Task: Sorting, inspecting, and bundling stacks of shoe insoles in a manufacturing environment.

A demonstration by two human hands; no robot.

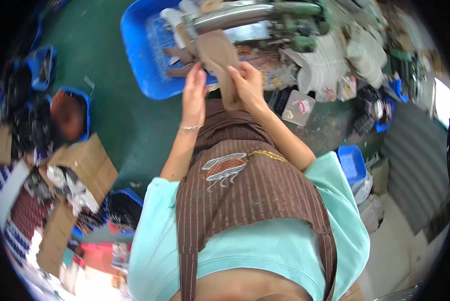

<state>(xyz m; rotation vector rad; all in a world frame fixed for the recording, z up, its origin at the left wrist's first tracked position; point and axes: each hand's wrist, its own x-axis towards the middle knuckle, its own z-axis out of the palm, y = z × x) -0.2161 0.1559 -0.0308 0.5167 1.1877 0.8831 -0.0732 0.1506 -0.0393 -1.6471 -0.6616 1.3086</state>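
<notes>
In my right hand point(248, 86) is a beige insole point(219, 55), gripped at its narrower middle with the thumb on top. Its broad end points away from me and its narrow end hangs toward my lap. My left hand point(195, 95) is just left of the insole, fingers stretched forward and apart from it as far as I can see. Beyond my hands, a blue tub point(147, 83) holds several more beige and brown pieces point(179, 57). A metal cylinder arm point(232, 19) of a green machine reaches over the tub's right side.
Pale stacked pieces point(323, 62) lie right of the machine, with a small grey tray point(298, 108) nearer me. A cardboard box point(84, 170) and blue bins point(43, 67) with dark goods line the left side. Another blue bin point(351, 164) stands at my right elbow.
</notes>
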